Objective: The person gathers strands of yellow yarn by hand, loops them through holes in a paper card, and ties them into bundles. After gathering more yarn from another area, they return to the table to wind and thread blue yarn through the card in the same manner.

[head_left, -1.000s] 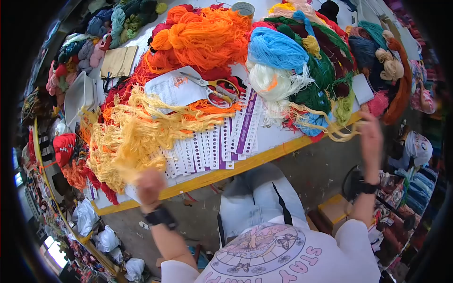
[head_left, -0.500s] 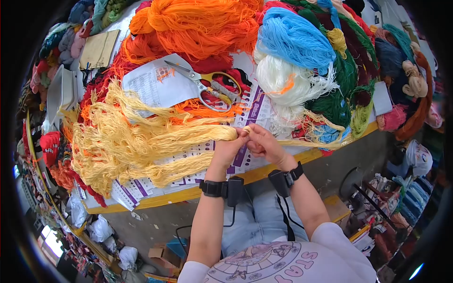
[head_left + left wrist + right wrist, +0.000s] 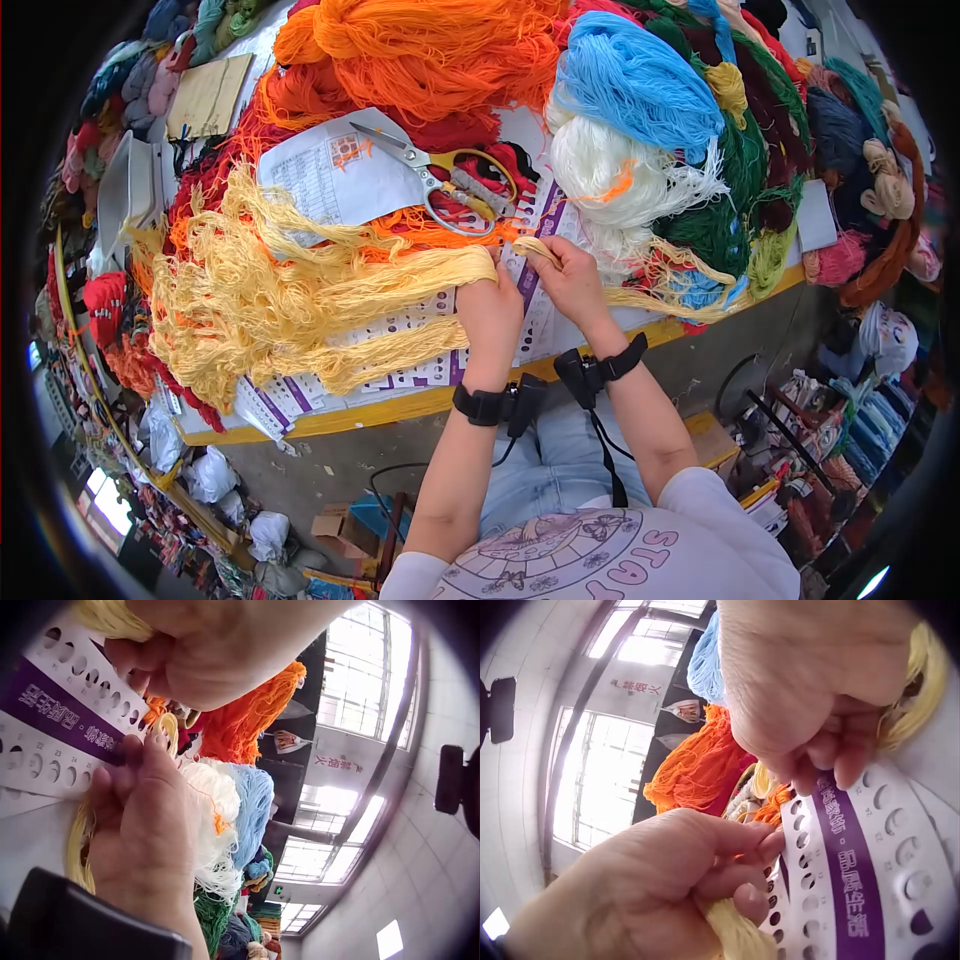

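Note:
Pale yellow yarn (image 3: 270, 290) spreads in loose skeins over the left half of the table. My left hand (image 3: 491, 318) grips the gathered right end of one skein; its fingers also show around the yarn in the right wrist view. Just to the right, my right hand (image 3: 574, 284) pinches a small yellow loop (image 3: 171, 732) between thumb and fingers. A yellow strand (image 3: 640, 300) trails from below this hand along the table edge to the right. Punched white and purple cards (image 3: 847, 862) lie under both hands.
Scissors (image 3: 440, 180) lie on a paper sheet (image 3: 335, 170) beyond the yellow yarn. Orange yarn (image 3: 420, 60), blue yarn (image 3: 635, 85) and white yarn (image 3: 610, 175) are heaped at the back. The yellow table edge (image 3: 400, 405) runs in front of my legs.
A second ago the hands were far apart, at either side of the yarn. They came together at the skein's end, and now stand slightly apart, with the loop in the right fingers.

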`<state>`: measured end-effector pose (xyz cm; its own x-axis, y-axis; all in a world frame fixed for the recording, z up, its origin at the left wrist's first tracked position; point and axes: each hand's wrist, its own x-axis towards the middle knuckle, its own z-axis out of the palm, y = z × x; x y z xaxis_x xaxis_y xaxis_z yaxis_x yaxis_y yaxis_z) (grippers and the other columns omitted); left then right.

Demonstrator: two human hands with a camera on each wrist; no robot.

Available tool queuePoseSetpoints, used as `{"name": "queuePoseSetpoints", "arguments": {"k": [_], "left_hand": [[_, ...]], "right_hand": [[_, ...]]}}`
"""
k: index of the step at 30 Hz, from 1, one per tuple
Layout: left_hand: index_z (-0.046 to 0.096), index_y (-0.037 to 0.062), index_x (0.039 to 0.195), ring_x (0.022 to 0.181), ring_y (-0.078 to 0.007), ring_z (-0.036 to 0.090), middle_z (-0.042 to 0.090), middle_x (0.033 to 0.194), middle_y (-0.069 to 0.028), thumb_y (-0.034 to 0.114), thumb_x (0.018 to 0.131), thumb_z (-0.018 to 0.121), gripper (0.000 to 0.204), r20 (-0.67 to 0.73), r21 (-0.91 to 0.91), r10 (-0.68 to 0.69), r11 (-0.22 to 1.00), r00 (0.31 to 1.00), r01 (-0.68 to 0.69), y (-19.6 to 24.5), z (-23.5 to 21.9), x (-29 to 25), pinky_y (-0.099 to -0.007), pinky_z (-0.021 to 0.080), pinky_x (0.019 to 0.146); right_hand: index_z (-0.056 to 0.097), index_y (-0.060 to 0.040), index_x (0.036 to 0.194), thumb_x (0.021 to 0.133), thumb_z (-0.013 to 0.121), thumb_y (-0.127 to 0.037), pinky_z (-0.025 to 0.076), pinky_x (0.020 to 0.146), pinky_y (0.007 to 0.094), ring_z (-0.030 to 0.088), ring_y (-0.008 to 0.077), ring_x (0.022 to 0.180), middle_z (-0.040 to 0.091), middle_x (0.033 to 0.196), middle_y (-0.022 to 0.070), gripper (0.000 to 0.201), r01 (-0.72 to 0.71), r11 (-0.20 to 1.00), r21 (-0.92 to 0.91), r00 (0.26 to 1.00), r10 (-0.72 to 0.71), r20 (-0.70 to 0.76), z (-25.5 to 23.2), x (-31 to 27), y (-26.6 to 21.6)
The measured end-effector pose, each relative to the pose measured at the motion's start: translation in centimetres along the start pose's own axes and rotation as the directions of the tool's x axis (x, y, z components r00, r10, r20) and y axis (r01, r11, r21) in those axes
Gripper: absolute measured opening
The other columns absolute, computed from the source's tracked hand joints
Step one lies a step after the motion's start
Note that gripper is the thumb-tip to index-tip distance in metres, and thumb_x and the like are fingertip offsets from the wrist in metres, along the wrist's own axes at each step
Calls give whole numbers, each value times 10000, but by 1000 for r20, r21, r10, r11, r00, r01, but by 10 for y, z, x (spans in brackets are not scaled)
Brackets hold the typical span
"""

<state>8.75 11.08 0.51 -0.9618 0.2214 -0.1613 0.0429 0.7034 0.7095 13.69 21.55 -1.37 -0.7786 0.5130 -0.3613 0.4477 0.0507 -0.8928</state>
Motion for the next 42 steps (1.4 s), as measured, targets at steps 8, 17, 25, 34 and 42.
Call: {"name": "queuePoseSetpoints", "arguments": {"k": [8, 17, 25, 34, 42], "left_hand": [[597, 10, 786, 580, -264, 577, 595, 656, -132, 122, 781, 569, 116, 144, 68, 26, 997, 989, -36, 0, 2, 9, -353, 439, 545], [566, 14, 977, 424, -32, 399, 512, 611, 21, 68, 820, 549, 166, 635, -555, -199, 554, 746, 621, -16, 0, 18, -182, 293, 373], [608, -4, 907, 510, -89, 510, 587, 677, -5, 58, 791, 577, 136, 328, -601, -2, 771, 945, 210, -41, 29, 13, -217, 405, 466], [621, -6, 826, 597, -149, 591, 626, 661, -59, 69, 725, 584, 131, 182, -131, -199, 966, 963, 225, -29, -22, 24, -267, 462, 576], [602, -7, 925, 665, -99, 574, 626, 800, -50, 105, 759, 632, 203, 267, -350, -29, 929, 963, 125, -30, -27, 24, -251, 455, 602]], "right_hand": [[604, 3, 840, 753, 609, -136, 398, 506, 241, 477, 69, 551, 571, 624, 44, 164, -40, 998, 55, 996, 44, -75, -2, -4, 2], [605, -8, 769, 689, 626, -161, 416, 493, 276, 531, 133, 505, 577, 585, 86, 174, -37, 996, -80, 997, 31, -72, -7, 4, -4], [582, -3, 776, 743, 543, -148, 418, 533, 341, 526, 263, 541, 542, 617, 130, 154, 95, 973, -210, 993, -79, 85, -16, 2, -7], [606, -40, 835, 778, 456, -102, 443, 580, 368, 579, 303, 625, 597, 705, 159, 172, 65, 953, -295, 997, -75, -21, -9, 4, -13], [606, -39, 853, 766, 474, -100, 444, 548, 324, 576, 246, 587, 597, 692, 142, 169, 2, 982, -191, 1000, -1, 6, -10, 3, -11]]}}
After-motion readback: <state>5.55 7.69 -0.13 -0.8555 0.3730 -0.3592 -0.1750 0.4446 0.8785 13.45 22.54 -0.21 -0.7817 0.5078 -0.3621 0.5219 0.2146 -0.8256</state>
